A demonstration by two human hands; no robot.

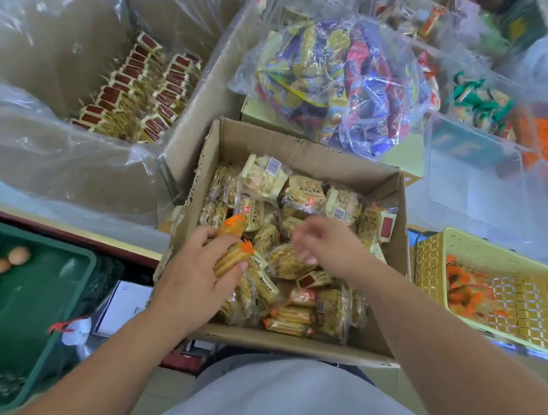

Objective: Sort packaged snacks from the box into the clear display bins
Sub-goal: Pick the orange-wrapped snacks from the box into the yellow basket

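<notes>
Picking step: left hand (195,273) clasps two orange-ended biscuit packets (231,256) over the open brown cardboard box (290,344); right hand (323,242), blurred, hangs loosely curled, apparently empty. Next move, probably: carry them to the yellow perforated plastic basket (494,253), where similar packets lie.

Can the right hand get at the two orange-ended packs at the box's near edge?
Probably yes: the right hand hovers empty over the open box, and those packs lie on top, uncovered.
</notes>
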